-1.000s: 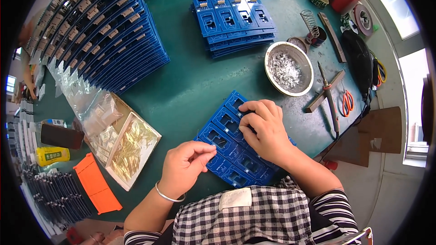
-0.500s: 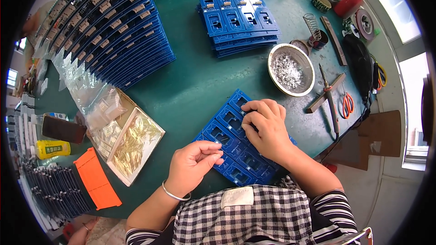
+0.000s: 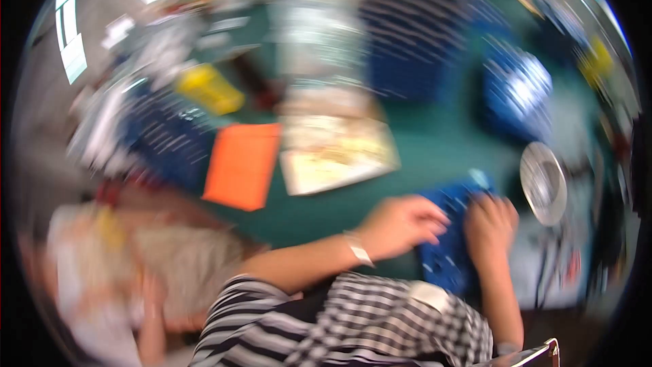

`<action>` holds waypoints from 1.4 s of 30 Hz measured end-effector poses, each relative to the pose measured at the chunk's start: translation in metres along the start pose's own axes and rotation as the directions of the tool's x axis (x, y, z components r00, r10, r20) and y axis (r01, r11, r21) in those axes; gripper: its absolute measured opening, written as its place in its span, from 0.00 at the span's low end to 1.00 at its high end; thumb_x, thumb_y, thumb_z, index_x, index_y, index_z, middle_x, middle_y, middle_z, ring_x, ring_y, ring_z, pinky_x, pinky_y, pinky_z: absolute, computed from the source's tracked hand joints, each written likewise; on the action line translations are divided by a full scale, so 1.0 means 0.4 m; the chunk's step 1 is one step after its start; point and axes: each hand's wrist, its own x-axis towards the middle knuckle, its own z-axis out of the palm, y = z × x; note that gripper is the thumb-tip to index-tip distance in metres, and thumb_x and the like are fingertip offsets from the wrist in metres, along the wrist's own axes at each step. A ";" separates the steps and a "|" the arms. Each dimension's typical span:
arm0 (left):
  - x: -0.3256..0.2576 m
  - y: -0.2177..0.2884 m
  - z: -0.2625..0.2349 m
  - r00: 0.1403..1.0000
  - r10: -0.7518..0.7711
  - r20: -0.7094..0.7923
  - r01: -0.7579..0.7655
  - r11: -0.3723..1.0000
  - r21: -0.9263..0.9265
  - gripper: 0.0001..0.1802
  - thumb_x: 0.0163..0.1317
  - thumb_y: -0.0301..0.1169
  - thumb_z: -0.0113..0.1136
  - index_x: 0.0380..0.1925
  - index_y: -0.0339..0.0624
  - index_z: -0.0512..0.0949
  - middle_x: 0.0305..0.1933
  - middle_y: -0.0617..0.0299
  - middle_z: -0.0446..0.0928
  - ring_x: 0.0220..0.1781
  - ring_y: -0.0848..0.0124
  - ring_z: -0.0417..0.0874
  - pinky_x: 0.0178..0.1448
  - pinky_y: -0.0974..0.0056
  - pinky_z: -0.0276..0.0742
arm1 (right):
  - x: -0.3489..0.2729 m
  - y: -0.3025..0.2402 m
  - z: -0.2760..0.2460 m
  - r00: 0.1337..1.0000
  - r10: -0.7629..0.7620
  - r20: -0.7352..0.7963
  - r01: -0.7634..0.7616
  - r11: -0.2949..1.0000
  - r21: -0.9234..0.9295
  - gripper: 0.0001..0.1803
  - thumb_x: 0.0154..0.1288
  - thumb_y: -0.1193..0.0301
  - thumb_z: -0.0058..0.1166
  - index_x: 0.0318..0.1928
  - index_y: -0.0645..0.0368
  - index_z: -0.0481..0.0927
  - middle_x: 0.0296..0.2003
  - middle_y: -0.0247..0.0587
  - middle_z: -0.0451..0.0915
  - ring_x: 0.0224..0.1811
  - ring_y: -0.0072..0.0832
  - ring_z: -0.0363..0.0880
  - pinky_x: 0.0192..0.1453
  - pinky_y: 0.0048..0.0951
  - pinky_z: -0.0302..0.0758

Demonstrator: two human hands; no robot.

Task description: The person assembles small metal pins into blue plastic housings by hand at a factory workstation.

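Observation:
The view is smeared by motion. A blue circuit board panel [image 3: 441,258] lies on the green table in front of me. My left hand [image 3: 402,225] reaches in over its left side, fingers towards the board; anything small between them is lost in the blur. Over the panel's right side rests my right hand [image 3: 490,228], fingers bent downward near its far right part. Whether it grips anything is hidden. Left of the panel and farther off stands a shallow box [image 3: 289,178] with gold-coloured pins [image 3: 343,153] in it.
Stacked blue boards [image 3: 414,34] rise at the back, with another stack [image 3: 519,88] to their right. A round bowl [image 3: 561,194] sits right of my right hand. An orange sheet [image 3: 242,166] and yellow packet [image 3: 210,88] lie left. Another person [image 3: 183,258] sits at left.
My view has swung left, so the table's things appear farther right and another person shows at the left. Both hands remain at the blue panel.

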 end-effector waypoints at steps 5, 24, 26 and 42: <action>-0.026 -0.013 0.059 0.978 0.202 -0.045 -0.193 0.968 0.160 0.08 0.56 0.23 0.62 0.37 0.37 0.80 0.33 0.60 0.81 0.31 0.75 0.80 0.36 0.69 0.76 | -0.103 0.084 0.048 0.983 0.147 0.111 -0.151 0.988 0.027 0.06 0.56 0.74 0.52 0.34 0.62 0.77 0.43 0.47 0.77 0.48 0.47 0.74 0.53 0.46 0.69; -0.212 -0.012 0.035 0.882 0.393 -0.261 -0.300 0.894 0.333 0.10 0.60 0.30 0.62 0.40 0.38 0.80 0.39 0.60 0.82 0.42 0.73 0.82 0.48 0.68 0.77 | -0.074 0.047 0.003 0.997 0.000 0.077 -0.017 0.975 0.221 0.12 0.55 0.76 0.54 0.40 0.65 0.80 0.46 0.51 0.77 0.51 0.49 0.74 0.56 0.44 0.71; -0.211 0.010 0.035 0.906 0.260 -0.335 -0.141 0.930 0.339 0.11 0.61 0.31 0.63 0.41 0.38 0.81 0.39 0.61 0.82 0.42 0.75 0.82 0.49 0.69 0.77 | -0.054 0.044 -0.013 0.992 0.020 0.121 -0.054 0.957 0.285 0.13 0.50 0.73 0.58 0.38 0.62 0.80 0.45 0.49 0.77 0.52 0.48 0.73 0.56 0.43 0.71; -0.138 -0.008 0.122 0.959 0.152 -0.237 -0.137 0.987 0.078 0.09 0.59 0.21 0.61 0.40 0.36 0.76 0.36 0.59 0.81 0.29 0.83 0.76 0.22 0.81 0.61 | 0.065 -0.318 -0.411 0.703 -0.119 -0.701 0.600 -0.428 0.676 0.22 0.73 0.55 0.42 0.34 0.62 0.73 0.31 0.35 0.75 0.35 0.22 0.72 0.37 0.31 0.70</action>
